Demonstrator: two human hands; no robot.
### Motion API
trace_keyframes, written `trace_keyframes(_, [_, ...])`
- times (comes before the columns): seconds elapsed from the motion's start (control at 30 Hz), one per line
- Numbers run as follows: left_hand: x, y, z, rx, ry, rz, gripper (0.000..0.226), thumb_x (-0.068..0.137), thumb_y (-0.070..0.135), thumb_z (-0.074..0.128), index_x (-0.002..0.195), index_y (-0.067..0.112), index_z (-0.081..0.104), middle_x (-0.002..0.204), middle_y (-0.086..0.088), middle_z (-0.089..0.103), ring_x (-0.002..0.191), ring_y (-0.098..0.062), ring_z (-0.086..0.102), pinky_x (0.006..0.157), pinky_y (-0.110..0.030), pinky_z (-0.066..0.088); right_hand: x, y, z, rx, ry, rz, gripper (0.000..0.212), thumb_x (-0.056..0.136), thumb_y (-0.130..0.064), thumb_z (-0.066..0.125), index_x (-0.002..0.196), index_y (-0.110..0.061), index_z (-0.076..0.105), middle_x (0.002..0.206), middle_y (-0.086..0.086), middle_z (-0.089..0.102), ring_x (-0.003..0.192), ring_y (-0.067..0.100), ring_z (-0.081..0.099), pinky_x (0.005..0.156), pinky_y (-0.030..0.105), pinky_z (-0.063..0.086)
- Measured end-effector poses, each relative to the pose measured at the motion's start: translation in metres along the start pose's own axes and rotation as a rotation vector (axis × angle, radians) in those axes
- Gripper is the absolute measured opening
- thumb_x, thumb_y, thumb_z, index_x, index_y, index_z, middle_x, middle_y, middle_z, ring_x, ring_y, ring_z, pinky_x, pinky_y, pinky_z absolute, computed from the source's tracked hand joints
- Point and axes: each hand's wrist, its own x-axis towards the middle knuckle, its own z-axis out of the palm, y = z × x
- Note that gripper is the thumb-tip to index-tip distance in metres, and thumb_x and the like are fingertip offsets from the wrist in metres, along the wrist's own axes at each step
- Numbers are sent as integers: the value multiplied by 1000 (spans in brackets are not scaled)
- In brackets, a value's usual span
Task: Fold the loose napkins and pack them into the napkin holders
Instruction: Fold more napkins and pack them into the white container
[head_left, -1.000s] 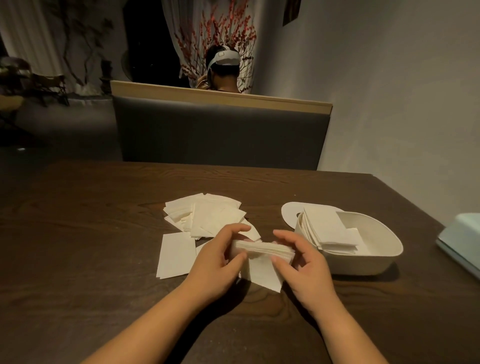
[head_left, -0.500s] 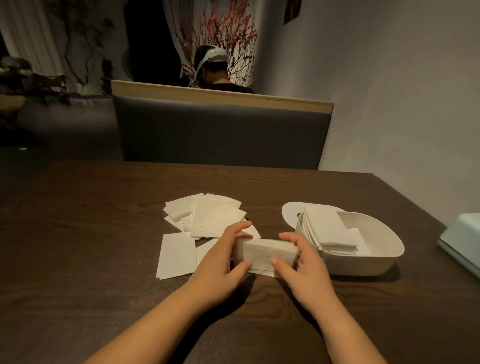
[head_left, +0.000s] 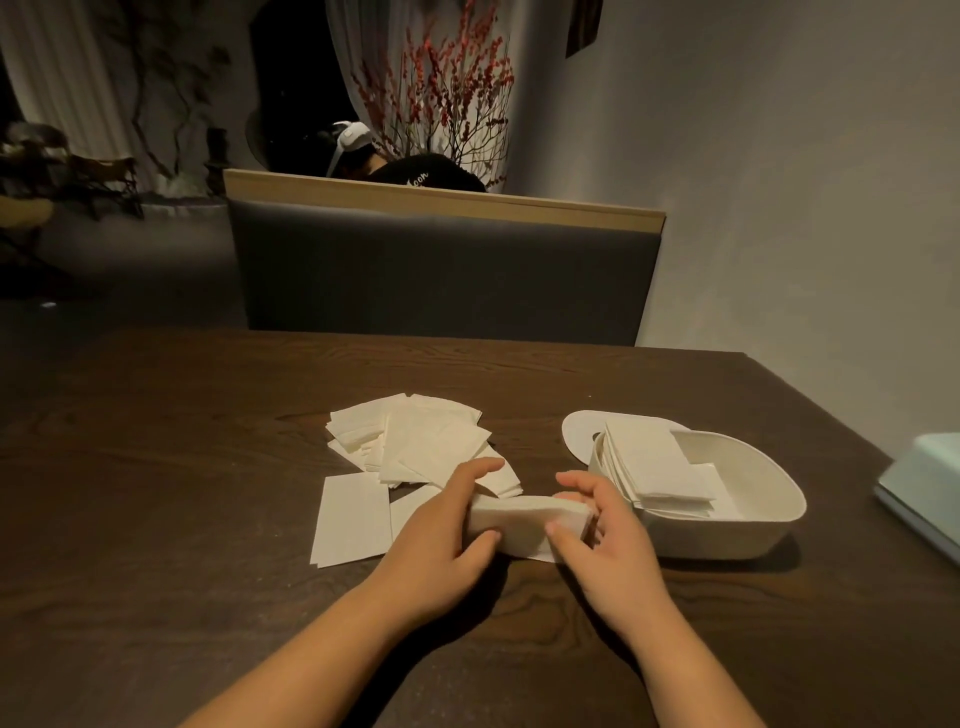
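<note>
I hold the napkin stack (head_left: 530, 522) endwise between my left hand (head_left: 441, 540) and right hand (head_left: 605, 540), both grips curled round it; holder (head_left: 737, 540) sits just right, nearest my right hand.

Black shirt (head_left: 422, 175) reads "oon" (partly hidden).

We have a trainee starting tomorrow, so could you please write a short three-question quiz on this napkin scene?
1. True or false: both hands grip the napkin stack.
2. Which side of the stack is the holder on: A left, B right?
3. Fill in: the holder already contains ____.

Key: 1 true: left hand and right hand hold its ends. 2 B. 3 napkins.
</note>
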Motion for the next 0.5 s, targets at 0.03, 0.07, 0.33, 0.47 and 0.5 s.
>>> trace_keyframes(0.03, [0,-1,-2,-14,-2,-12,62,91,28,59,132,61,26,107,12,62,99,-5,62,91,-32,54,1,0,-1,17,2,13,47,88,-6,70,112,-43,53,115,-19,59,107,-1,57,90,16,48])
trace_keyframes(0.07, [1,-2,-3,-25,-8,-22,61,91,27,61,132,59,28,107,12,63,99,-5,62,91,-31,55,1,1,-1,24,-16,28,46,87,-6,70,113,-41,53,116,-19,58,107,0,56,90,16,48])
trace_keyframes(0.33, [6,-5,-12,-92,-22,-100,38,93,20,68,121,42,55,123,17,64,113,-3,63,98,-24,54,3,1,-4,59,-66,71,40,85,-7,73,111,-35,59,113,-16,62,107,2,59,83,16,53])
trace_keyframes(0.47, [5,-4,-15,-44,-26,-100,24,92,23,69,108,39,62,112,21,68,105,1,64,95,-24,54,3,1,-7,40,-86,62,38,84,-8,74,109,-34,61,111,-16,64,106,2,60,89,23,55])
trace_keyframes(0.5, [5,-4,-16,-35,-15,-93,19,92,24,69,104,37,65,108,21,70,103,1,64,95,-27,55,3,0,-8,46,-75,56,37,84,-8,74,108,-34,62,109,-17,66,104,1,61,86,20,54])
